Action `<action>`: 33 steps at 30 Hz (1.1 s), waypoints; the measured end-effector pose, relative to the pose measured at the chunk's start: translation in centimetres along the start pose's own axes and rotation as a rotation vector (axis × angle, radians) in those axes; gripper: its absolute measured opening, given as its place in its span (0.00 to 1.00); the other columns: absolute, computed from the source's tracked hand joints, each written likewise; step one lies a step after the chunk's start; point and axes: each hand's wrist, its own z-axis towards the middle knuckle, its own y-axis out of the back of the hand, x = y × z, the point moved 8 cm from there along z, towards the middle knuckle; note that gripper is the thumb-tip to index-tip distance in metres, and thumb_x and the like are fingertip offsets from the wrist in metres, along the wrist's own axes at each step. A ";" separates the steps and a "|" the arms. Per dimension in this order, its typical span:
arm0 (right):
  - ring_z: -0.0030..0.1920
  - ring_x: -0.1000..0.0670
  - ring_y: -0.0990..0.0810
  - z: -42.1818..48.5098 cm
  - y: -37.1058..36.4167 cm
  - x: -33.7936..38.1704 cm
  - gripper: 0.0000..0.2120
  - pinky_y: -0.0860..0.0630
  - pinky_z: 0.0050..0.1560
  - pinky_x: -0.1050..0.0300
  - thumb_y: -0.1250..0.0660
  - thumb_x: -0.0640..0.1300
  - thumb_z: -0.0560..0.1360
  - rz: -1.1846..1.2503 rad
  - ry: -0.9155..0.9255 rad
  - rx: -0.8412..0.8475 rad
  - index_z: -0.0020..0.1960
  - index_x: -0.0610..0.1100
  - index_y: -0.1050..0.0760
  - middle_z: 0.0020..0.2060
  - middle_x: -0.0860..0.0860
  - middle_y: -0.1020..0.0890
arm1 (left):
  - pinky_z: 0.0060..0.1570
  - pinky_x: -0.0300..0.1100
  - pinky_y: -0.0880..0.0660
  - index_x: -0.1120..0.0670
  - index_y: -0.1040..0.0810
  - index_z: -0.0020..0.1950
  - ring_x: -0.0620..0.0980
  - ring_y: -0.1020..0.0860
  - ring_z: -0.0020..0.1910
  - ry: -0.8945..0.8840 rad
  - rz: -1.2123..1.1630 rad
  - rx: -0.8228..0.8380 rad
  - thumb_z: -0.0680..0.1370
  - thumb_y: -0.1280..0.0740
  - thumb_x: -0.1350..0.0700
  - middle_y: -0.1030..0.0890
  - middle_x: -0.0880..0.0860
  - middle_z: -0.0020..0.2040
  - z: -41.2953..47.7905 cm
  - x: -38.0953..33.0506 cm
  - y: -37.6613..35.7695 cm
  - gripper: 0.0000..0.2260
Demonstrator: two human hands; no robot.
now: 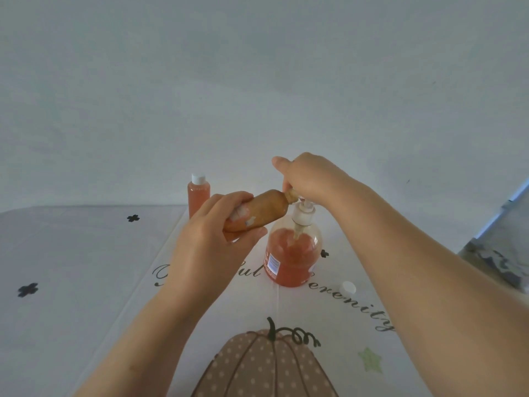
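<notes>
My left hand (211,239) grips a small amber bottle (257,210), tilted almost flat with its open neck pointing right, against the pump nozzle. A clear pump dispenser (292,253), about half full of orange liquid, stands on the table in the middle. My right hand (309,176) sits on top of its white pump head (304,214), fingers curled down around it; the pump's top is hidden under the hand.
A second small bottle of orange liquid with a white cap (198,197) stands behind, at the table's far edge. A loose white cap (348,287) lies right of the dispenser. The white tablecloth (86,282) has a pumpkin print (266,365) near me. A plain wall rises behind.
</notes>
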 end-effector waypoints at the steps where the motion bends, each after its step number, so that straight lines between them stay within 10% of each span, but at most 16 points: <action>1: 0.40 0.47 0.19 0.0 0.0 -0.1 0.27 0.25 0.48 0.52 0.51 0.60 0.80 0.007 -0.006 0.001 0.50 0.43 0.20 0.37 0.47 0.18 | 0.44 0.26 0.30 0.45 0.23 0.59 0.36 0.25 0.49 0.006 -0.005 0.004 0.69 0.24 0.52 0.24 0.37 0.49 0.0 0.0 0.0 0.20; 12: 0.48 0.44 0.21 0.3 -1.7 -0.7 0.22 0.26 0.53 0.50 0.51 0.51 0.80 -0.002 -0.027 0.046 0.53 0.41 0.21 0.48 0.43 0.18 | 0.42 0.25 0.31 0.41 0.23 0.57 0.34 0.26 0.50 0.049 0.039 0.035 0.69 0.24 0.50 0.25 0.35 0.48 0.0 0.5 -0.1 0.19; 24: 0.38 0.46 0.23 0.2 -0.4 0.0 0.24 0.28 0.45 0.53 0.49 0.55 0.79 -0.014 -0.022 0.037 0.52 0.41 0.19 0.36 0.46 0.21 | 0.44 0.25 0.30 0.46 0.23 0.60 0.37 0.25 0.48 0.003 0.005 -0.006 0.69 0.24 0.52 0.24 0.37 0.49 0.0 -0.2 0.1 0.20; 33: 0.49 0.43 0.23 -0.7 -1.3 0.3 0.12 0.23 0.56 0.45 0.46 0.36 0.81 -0.136 0.072 0.034 0.59 0.39 0.27 0.50 0.44 0.22 | 0.44 0.22 0.33 0.40 0.23 0.55 0.32 0.26 0.49 0.066 -0.011 0.065 0.68 0.23 0.53 0.24 0.36 0.46 0.2 0.6 -0.1 0.18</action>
